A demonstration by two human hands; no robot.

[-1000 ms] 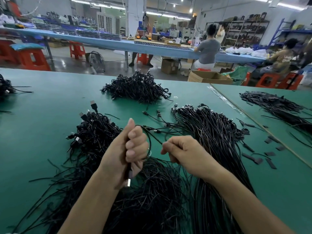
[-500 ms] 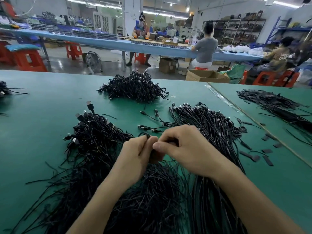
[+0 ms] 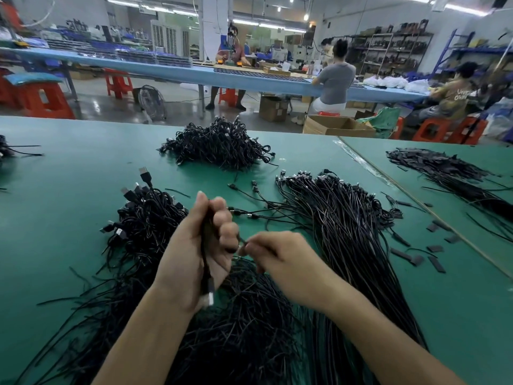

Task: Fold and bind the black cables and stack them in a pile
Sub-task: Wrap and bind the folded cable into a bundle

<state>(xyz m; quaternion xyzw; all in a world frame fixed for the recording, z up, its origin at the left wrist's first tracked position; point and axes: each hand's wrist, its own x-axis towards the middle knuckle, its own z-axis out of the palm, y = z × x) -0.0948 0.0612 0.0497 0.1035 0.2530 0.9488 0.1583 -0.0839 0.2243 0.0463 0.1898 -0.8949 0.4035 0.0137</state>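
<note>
My left hand [image 3: 194, 254] is closed around a folded black cable [image 3: 206, 276], held upright, with its metal plug sticking out below the palm. My right hand [image 3: 280, 259] pinches a thin black tie [image 3: 242, 241] right beside the left fingers. Under both hands lies a heap of loose black cables [image 3: 236, 329]. A bundle of long straight cables [image 3: 347, 223] runs along the right. A pile of bound cables [image 3: 219, 147] sits at the far side of the green table [image 3: 69, 204].
Another tangle of cables with USB plugs [image 3: 144, 218] lies left of my hands. Short black strips [image 3: 416, 257] are scattered at the right, near a seam to a second mat holding more cables [image 3: 449, 173]. People sit at a blue bench behind.
My hands met over the cable, then parted slightly. The left hand has turned upright again with the folded cable, and the right hand now pulls a tie at its side.
</note>
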